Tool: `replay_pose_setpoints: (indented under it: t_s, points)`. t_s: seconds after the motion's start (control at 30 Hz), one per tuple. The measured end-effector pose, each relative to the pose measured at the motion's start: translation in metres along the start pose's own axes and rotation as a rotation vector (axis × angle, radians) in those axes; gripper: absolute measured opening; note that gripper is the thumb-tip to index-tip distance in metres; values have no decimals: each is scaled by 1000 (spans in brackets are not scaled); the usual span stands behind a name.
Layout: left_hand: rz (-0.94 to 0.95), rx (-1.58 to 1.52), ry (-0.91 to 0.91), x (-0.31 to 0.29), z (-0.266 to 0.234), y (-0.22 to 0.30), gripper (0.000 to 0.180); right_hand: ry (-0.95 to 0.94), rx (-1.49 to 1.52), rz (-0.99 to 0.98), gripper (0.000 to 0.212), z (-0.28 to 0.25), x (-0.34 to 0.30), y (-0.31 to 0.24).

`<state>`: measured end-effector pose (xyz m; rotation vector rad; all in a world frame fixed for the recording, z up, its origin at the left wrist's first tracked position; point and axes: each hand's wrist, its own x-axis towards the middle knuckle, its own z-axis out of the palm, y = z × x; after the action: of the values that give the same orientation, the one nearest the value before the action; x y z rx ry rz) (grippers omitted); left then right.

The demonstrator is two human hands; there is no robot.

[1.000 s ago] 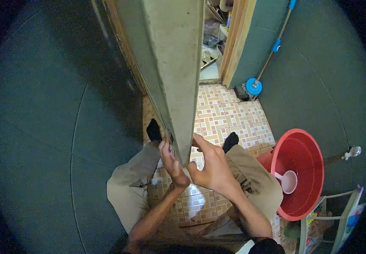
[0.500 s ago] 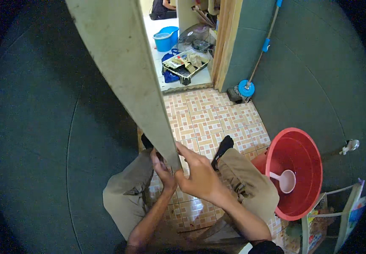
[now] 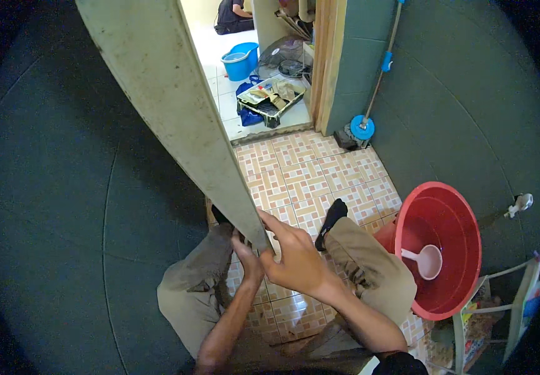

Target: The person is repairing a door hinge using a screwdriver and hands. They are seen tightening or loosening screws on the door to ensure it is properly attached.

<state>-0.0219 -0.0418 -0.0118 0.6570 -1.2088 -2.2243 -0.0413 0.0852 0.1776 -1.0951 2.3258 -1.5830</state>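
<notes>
A pale, smudged door stands edge-on before me, slanting down from the upper left to a narrow end between my knees. My right hand holds its lower edge from the right, fingers along that face and thumb near the edge. On the other side, my left hand is pressed against the same low part. Its fingertips are partly hidden by the door.
At right a red tub holds a pink dipper, beside a plastic rack. A mop leans in the corner. Past the doorway are a blue bucket, a loaded tray, a fan and a seated person.
The door's upper part sits further left in view, and the tub appears slightly higher and further right. Both hands keep their place at the door's lower edge.
</notes>
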Motion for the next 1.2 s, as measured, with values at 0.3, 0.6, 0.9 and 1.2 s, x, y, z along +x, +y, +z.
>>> replay_pose_setpoints:
  t_s: [0.3, 0.6, 0.9, 1.2]
  points:
    - [81, -50, -90, 12, -15, -8, 50, 21, 12, 13, 67, 2, -4, 5]
    - [249, -81, 10, -1, -7, 7, 51, 20, -7, 8, 67, 1, -5, 6]
    - [643, 543, 70, -24, 22, 70, 55, -78, -16, 37, 61, 3, 3, -7]
    - [519, 368, 113, -4, 8, 38, 54, 3, -159, 99, 54, 13, 8, 4]
